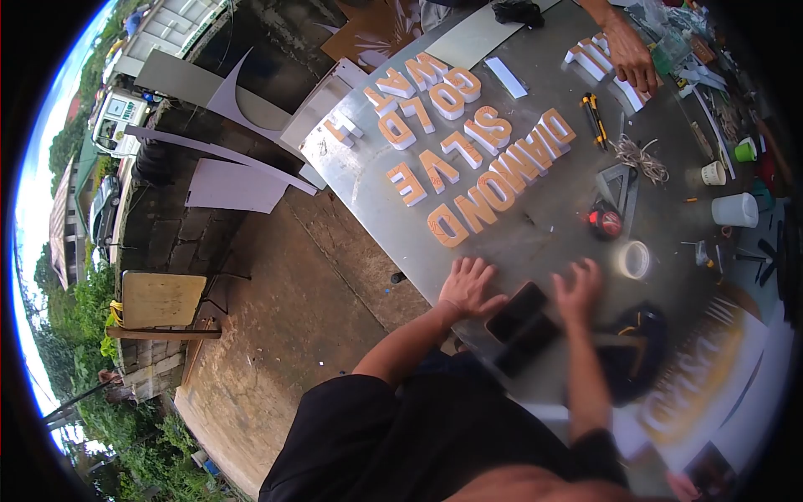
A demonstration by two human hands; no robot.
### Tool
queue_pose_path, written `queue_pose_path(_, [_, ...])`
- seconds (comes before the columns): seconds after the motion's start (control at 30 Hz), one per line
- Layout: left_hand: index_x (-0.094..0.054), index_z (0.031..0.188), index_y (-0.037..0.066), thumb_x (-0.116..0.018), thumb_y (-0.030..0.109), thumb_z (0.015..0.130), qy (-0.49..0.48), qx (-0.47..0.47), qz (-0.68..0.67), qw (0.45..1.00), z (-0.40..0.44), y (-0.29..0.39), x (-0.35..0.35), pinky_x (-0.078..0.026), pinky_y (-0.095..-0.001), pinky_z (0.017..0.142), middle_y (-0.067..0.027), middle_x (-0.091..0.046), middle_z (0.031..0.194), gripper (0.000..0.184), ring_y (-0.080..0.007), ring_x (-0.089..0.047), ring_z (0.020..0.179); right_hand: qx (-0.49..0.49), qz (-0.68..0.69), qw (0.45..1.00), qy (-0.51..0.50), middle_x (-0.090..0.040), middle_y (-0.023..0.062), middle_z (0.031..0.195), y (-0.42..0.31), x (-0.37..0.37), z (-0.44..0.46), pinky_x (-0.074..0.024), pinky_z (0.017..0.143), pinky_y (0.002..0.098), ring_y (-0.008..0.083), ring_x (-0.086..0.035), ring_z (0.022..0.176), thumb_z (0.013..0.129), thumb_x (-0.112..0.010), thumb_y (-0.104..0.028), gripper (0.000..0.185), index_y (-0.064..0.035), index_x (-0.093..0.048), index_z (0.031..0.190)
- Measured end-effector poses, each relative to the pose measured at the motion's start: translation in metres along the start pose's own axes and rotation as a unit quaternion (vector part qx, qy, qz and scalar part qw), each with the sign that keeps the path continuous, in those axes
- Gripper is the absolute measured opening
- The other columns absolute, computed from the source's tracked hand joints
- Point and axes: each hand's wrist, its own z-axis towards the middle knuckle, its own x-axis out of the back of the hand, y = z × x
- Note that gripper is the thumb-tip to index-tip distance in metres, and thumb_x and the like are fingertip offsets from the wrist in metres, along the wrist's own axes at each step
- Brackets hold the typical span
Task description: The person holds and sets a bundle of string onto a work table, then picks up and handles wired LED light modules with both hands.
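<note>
My left hand [470, 287] lies spread on the metal table near its front edge, its thumb beside a black phone [514, 312]. Just right of that phone is my right hand [579, 290], slightly blurred, with its fingers apart and nothing visible in them. A second dark, flat object [527, 347] lies below the phone, near my body. Beyond my hands stand rows of block letters with orange-brown faces and white sides, including the word DIAMOND [502, 184] and the letters SILVE [458, 151].
Another person's hand [633, 63] touches white-sided letters [590, 57] at the far side. Rightward lie a yellow-black cutter [595, 121], set square [617, 186], red tape measure [604, 221], tape roll [633, 259], cord [640, 159], white tub [735, 211] and printed sheet [703, 368].
</note>
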Motion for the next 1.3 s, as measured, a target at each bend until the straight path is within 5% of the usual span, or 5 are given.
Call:
queue_pose_path(0.87, [-0.060, 0.121, 0.011, -0.060, 0.077, 0.082, 0.021, -0.005, 0.030, 0.999, 0.001, 0.003, -0.007, -0.033, -0.0485, 0.100, -0.0140, -0.052, 0.109, 0.077, -0.0356, -0.047, 0.108, -0.033, 0.022, 0.999, -0.006, -0.049, 0.0151, 0.140, 0.001, 0.007, 0.000, -0.0381, 0.108, 0.0545, 0.0387, -0.046, 0.132, 0.087, -0.073, -0.053, 0.054, -0.0113, -0.062, 0.120])
queue_pose_path(0.97, [-0.060, 0.119, 0.011, -0.061, 0.076, 0.082, 0.018, 0.004, 0.026, 0.999, 0.002, 0.006, -0.007, -0.033, -0.0482, 0.100, -0.0136, -0.052, 0.111, 0.075, -0.0363, -0.047, 0.108, -0.032, 0.027, 0.999, 0.001, -0.055, 0.0137, 0.133, -0.013, 0.027, 0.017, -0.0433, 0.101, 0.0512, 0.0365, -0.053, 0.124, 0.090, -0.075, -0.043, 0.045, -0.0103, -0.062, 0.119])
queue_pose_path(1.03, [-0.060, 0.118, 0.011, -0.060, 0.077, 0.082, 0.017, 0.003, 0.037, 0.999, 0.002, 0.005, -0.008, -0.032, -0.0481, 0.102, -0.0129, -0.052, 0.111, 0.075, -0.0353, -0.047, 0.109, -0.041, 0.210, 0.976, 0.042, -0.062, 0.0111, 0.120, -0.049, 0.067, 0.037, -0.0476, 0.093, 0.0470, 0.0344, -0.061, 0.110, 0.091, -0.075, -0.030, 0.037, -0.0093, -0.061, 0.117])
queue_pose_path(1.2, [-0.059, 0.120, 0.012, -0.063, 0.077, 0.080, 0.021, -0.003, 0.063, 0.998, 0.001, 0.007, -0.012, -0.031, -0.0479, 0.104, -0.0124, -0.053, 0.113, 0.076, -0.0354, -0.047, 0.110, 0.316, 0.322, 0.869, 0.201, -0.066, 0.0084, 0.101, -0.182, 0.233, 0.051, -0.0574, 0.081, 0.0404, 0.0251, -0.068, 0.082, 0.075, -0.083, -0.012, 0.040, -0.0121, -0.062, 0.109])
queue_pose_path(1.3, [-0.059, 0.121, 0.012, -0.064, 0.077, 0.079, 0.033, -0.006, 0.075, 0.997, -0.001, 0.000, -0.023, -0.031, -0.0481, 0.104, -0.0126, -0.053, 0.114, 0.078, -0.0356, -0.047, 0.109, 0.296, 0.361, 0.854, 0.231, -0.066, 0.0088, 0.099, -0.193, 0.254, 0.048, -0.0591, 0.076, 0.0388, 0.0249, -0.068, 0.076, 0.074, -0.083, -0.012, 0.040, -0.0162, -0.059, 0.106])
